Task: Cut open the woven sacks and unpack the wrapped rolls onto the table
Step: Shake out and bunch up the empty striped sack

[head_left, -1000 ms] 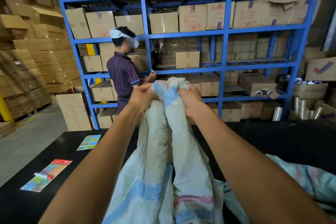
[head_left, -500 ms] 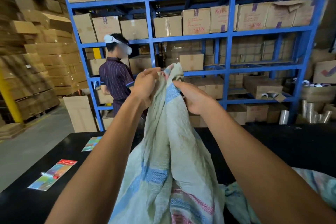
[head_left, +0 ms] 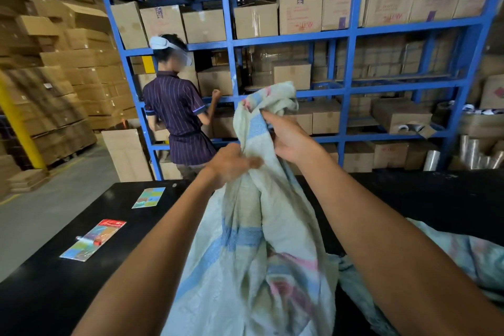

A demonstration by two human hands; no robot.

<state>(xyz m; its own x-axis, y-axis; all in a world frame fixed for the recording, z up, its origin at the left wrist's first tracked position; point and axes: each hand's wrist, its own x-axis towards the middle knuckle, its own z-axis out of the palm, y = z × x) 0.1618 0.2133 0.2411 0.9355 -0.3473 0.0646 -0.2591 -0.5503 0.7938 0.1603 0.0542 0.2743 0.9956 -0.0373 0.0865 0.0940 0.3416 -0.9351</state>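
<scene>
**Sack held aloft by its top: slip and snag risks**

Position: the sack (head_left: 253,254) hangs upright over the near edge of the bench (head_left: 114,229), its lower part out of view below the frame. My left hand (head_left: 229,165) has its fingers curled into a fold of the cloth part-way down the neck. My right hand (head_left: 289,139) grips higher, pinching the bunched top, which flops over above the fingers. No wrapped rolls are visible; I cannot tell whether any are inside.

Risks, as I judge them:
- The weave looks smooth and slick. Two grips on gathered cloth could slide if weight shifts inside, and the sack could drop off the bench edge.
- I cannot tell where the sack is open. Tipping it blind could spill rolls toward the floor rather than the bench.
- A second sack (head_left: 469,259) lies crumpled just beside on the right; the two could tangle.
- No cutting tool is in view.

Materials: the sack is thin woven plastic, pale green with blue bands and faded pink print, heavily creased and limp, so it takes whatever shape it is pulled into. The bench top is flat, black and matt. Two glossy printed cards (head_left: 94,239) lie flat on its left side, well apart from the sack.
</scene>
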